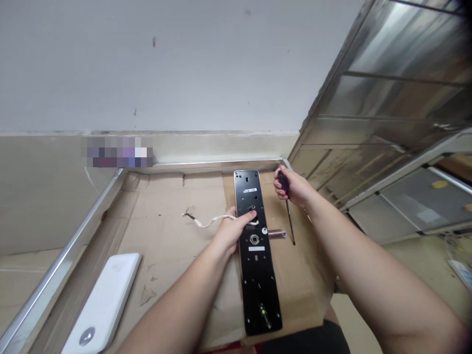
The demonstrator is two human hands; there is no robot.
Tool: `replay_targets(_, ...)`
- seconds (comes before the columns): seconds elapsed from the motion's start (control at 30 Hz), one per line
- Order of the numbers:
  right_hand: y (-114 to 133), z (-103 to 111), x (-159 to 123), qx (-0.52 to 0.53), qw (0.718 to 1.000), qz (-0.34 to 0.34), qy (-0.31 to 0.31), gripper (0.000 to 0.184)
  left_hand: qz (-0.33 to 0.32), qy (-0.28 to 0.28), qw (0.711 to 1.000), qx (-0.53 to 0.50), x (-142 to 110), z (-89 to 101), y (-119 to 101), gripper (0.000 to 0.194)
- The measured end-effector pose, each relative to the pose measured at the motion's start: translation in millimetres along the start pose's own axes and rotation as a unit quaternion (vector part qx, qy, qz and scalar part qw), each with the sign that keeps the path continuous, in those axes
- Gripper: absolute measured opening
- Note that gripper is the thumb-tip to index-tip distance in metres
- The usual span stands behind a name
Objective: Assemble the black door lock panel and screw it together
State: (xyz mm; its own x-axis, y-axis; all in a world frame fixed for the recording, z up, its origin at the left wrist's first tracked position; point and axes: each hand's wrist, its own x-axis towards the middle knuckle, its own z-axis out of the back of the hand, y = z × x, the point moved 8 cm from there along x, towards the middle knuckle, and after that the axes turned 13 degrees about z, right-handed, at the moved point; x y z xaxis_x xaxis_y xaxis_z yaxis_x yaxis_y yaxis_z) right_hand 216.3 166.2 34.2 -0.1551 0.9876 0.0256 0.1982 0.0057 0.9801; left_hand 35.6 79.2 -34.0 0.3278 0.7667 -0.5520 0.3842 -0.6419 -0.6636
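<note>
While your left grip [229,232] pinches the black panel [258,275] over the table [206,165], white cable [201,224] loose-ended, your right grip [297,188] wraps the screwdriver [290,221] nearer the table's right edge, tip off the panel — no screw engaged, overall progress unclear.

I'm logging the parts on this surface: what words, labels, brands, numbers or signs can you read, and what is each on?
"CE 15", or close to it, slightly blurred: small label on the black plate.
Too small to read: white strip and round sticker, same plate.
Too faint to read: grey mark on the white case.
</note>
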Motion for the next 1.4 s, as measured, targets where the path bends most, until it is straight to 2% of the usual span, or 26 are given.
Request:
replay_targets(0.8,-1.5,0.3,0.3,0.001,1.0,0.0,0.008,0.041,-0.042,-0.001,0.999,-0.002,1.6,-0.2,-5.5,0.055)
replay_targets(1.0,-1.6,-0.1,0.4,-0.002,1.0,-0.002,0.006,0.04,-0.021,-0.005,1.0,0.006,2.2,0.7,-4.0,0.056)
replay_targets(1.17,-2.3,-0.6,0.7,-0.001,1.0,-0.004,0.007,0.039,-0.006,-0.03,0.999,0.032,2.6,4.2,-1.8,0.047)
replay_targets(1.4,-2.8,-0.5,0.7,0.002,1.0,-0.005,0.007,0.039,-0.002,-0.012,0.999,0.039,2.2,-0.1,-1.0,0.045)
